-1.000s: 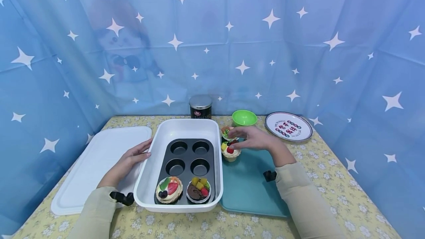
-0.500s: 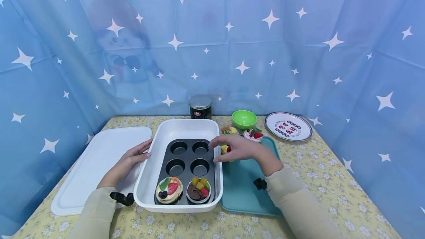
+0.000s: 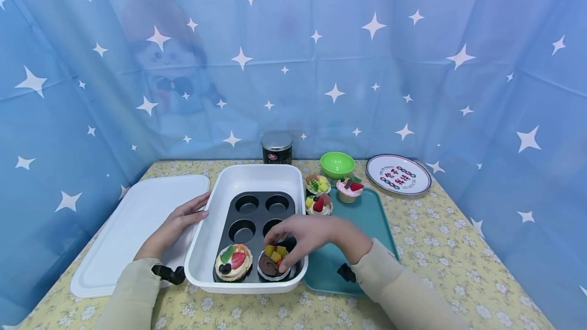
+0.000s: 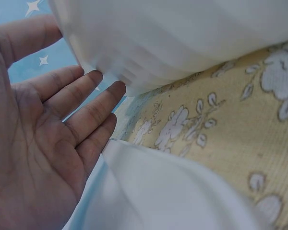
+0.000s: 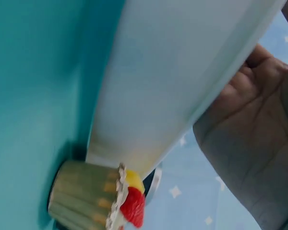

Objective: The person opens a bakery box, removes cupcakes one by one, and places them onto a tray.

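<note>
White lid [image 3: 137, 228] lies flat at far left on the flowered table [image 3: 440, 248]. Left hand [image 3: 176, 220] rests on the lid w/ straight, relaxed fingers [image 4: 93, 108] touching the outer left wall of the white dish [image 3: 247, 177]; it holds nothing. Inside the dish sits a dark muffin tin [image 3: 257, 220]: four back cups empty, front-left cup has a cream cupcake [image 3: 233, 262] w/ strawberry and dark berries, front-right cup has the chocolate cupcake [image 3: 271, 265] w/ yellow fruit bits. Right hand [image 3: 307, 236] reaches over the dish's right rim, fingers curled down around the chocolate cupcake's top, which sits in its cup. Looks like a light pinch, but fingertips are partly hidden so how firm it is can't be told. Behind the dish, a black can [image 3: 277, 147] w/ silver lid. Right of the dish is a teal tray [image 3: 367, 218] carrying three cupcakes at its back-left corner: a green-and-yellow topped one [image 3: 318, 184], a red-and-yellow one [image 3: 318, 204] just in front, and a pink one [image 3: 349, 190] beside them. Green bowl [image 3: 337, 163] stands behind the tray; printed plate [image 3: 398, 174] at far right.
</note>
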The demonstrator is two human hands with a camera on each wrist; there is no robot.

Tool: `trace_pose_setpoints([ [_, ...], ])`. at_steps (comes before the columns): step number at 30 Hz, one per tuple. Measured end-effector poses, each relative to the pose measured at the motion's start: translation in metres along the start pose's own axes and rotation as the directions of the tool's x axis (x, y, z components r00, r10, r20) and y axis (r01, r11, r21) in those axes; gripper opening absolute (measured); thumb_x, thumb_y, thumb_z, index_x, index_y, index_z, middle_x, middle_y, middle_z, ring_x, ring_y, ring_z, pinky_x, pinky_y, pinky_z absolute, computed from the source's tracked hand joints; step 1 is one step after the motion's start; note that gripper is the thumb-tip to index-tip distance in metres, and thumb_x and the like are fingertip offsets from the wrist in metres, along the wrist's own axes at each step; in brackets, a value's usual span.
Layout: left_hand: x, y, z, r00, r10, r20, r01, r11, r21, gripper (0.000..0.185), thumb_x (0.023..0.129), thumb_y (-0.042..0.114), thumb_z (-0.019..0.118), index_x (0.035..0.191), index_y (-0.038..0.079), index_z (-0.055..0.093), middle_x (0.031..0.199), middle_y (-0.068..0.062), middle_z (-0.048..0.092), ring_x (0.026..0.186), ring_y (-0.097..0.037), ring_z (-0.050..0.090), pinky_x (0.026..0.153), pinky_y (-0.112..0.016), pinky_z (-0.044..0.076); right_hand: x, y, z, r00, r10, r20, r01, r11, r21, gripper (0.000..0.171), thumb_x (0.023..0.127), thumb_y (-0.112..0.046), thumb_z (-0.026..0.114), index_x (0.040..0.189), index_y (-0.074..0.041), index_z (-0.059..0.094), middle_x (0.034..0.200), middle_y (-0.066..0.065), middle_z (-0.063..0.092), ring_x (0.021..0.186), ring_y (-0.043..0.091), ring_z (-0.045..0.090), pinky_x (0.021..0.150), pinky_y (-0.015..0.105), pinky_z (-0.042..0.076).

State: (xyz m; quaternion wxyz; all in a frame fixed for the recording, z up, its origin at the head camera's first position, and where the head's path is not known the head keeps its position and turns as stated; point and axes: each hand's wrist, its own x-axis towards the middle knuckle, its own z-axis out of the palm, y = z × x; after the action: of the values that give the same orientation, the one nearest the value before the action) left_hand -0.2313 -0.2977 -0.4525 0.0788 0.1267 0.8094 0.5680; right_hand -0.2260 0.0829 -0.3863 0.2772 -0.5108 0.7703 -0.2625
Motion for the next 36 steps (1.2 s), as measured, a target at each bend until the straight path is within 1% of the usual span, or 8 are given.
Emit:
trace_pose_setpoints([
  [4, 0.000, 0.000, 0.001, 1.000, -0.013, -0.006, 0.013, 1.000, -0.001, 0.069, 0.100, 0.033, 0.059, 0.161, 0.019, 0.028, 0.163, -0.009, 0.030, 0.149, -0.036, 0.025, 0.116, -0.060, 0.024, 0.003, -0.003, 0.005, 1.000, -0.012, 0.020, 0.013, 0.998, -0.062, 0.062, 0.087, -0.043, 0.079, 0.140, -0.018, 0.058, 0.131, -0.012, 0.058, 0.111, 0.002, 0.057, 0.095, 0.028, 0.051],
  [9, 0.001, -0.001, 0.001, 1.000, -0.023, -0.013, 0.023, 1.000, 0.008, 0.069, 0.100, 0.034, 0.059, 0.161, 0.019, 0.028, 0.163, -0.008, 0.031, 0.149, -0.036, 0.025, 0.116, -0.061, 0.024, 0.004, -0.007, 0.010, 1.000, -0.006, 0.030, 0.010, 0.991, -0.136, 0.065, 0.087, -0.040, 0.080, 0.143, -0.018, 0.055, 0.134, -0.009, 0.055, 0.110, 0.002, 0.054, 0.094, 0.022, 0.049],
  [13, 0.001, -0.001, 0.000, 0.999, -0.035, -0.024, 0.035, 0.999, 0.009, 0.069, 0.100, 0.035, 0.059, 0.161, 0.022, 0.029, 0.163, -0.007, 0.031, 0.150, -0.035, 0.024, 0.116, -0.062, 0.022, 0.006, -0.012, 0.014, 0.999, 0.035, 0.003, -0.033, 0.969, -0.244, 0.065, 0.085, -0.043, 0.081, 0.142, -0.021, 0.056, 0.132, -0.008, 0.053, 0.109, 0.004, 0.052, 0.092, 0.020, 0.048],
  [17, 0.000, -0.001, 0.001, 0.999, -0.043, -0.027, 0.043, 0.999, 0.007, 0.070, 0.099, 0.036, 0.060, 0.161, 0.022, 0.029, 0.163, -0.007, 0.031, 0.151, -0.036, 0.022, 0.117, -0.062, 0.019, 0.007, -0.016, 0.017, 0.998, 0.061, -0.016, -0.063, 0.948, -0.313, 0.064, 0.085, -0.043, 0.081, 0.140, -0.022, 0.057, 0.129, -0.008, 0.054, 0.108, 0.004, 0.051, 0.090, 0.019, 0.048],
  [20, 0.000, -0.001, 0.001, 0.999, -0.033, -0.019, 0.033, 0.999, 0.012, 0.070, 0.100, 0.035, 0.059, 0.161, 0.020, 0.028, 0.163, -0.009, 0.030, 0.150, -0.037, 0.022, 0.116, -0.063, 0.020, 0.008, -0.018, 0.019, 0.998, 0.062, -0.016, -0.063, 0.939, -0.338, 0.062, 0.085, -0.042, 0.081, 0.139, -0.021, 0.058, 0.127, -0.007, 0.055, 0.105, 0.004, 0.052, 0.090, 0.017, 0.048],
  [25, 0.000, -0.001, 0.001, 0.999, -0.033, -0.017, 0.033, 0.999, 0.007, 0.070, 0.100, 0.035, 0.059, 0.161, 0.022, 0.028, 0.163, -0.007, 0.030, 0.150, -0.035, 0.025, 0.116, -0.060, 0.023, 0.009, -0.016, 0.018, 0.999, 0.046, -0.019, -0.049, 0.931, -0.361, 0.060, 0.085, -0.042, 0.081, 0.136, -0.020, 0.059, 0.126, -0.007, 0.056, 0.102, 0.003, 0.053, 0.088, 0.016, 0.048],
  [33, 0.001, -0.001, 0.001, 0.999, -0.043, -0.020, 0.043, 0.999, 0.030, 0.071, 0.099, 0.037, 0.059, 0.161, 0.020, 0.028, 0.163, -0.008, 0.030, 0.150, -0.036, 0.022, 0.117, -0.062, 0.019, 0.009, -0.013, 0.017, 0.999, 0.034, -0.028, -0.041, 0.934, -0.354, 0.060, 0.084, -0.042, 0.081, 0.136, -0.020, 0.061, 0.125, -0.008, 0.058, 0.099, 0.003, 0.055, 0.086, 0.017, 0.049],
  [36, 0.002, -0.001, 0.000, 0.998, -0.054, -0.025, 0.054, 0.998, 0.021, 0.071, 0.099, 0.038, 0.060, 0.161, 0.022, 0.029, 0.163, -0.007, 0.030, 0.151, -0.036, 0.021, 0.117, -0.063, 0.018, 0.009, -0.013, 0.017, 0.999, 0.039, -0.031, -0.047, 0.936, -0.349, 0.060, 0.084, -0.043, 0.081, 0.136, -0.020, 0.061, 0.124, -0.008, 0.059, 0.099, 0.003, 0.055, 0.085, 0.017, 0.049],
])
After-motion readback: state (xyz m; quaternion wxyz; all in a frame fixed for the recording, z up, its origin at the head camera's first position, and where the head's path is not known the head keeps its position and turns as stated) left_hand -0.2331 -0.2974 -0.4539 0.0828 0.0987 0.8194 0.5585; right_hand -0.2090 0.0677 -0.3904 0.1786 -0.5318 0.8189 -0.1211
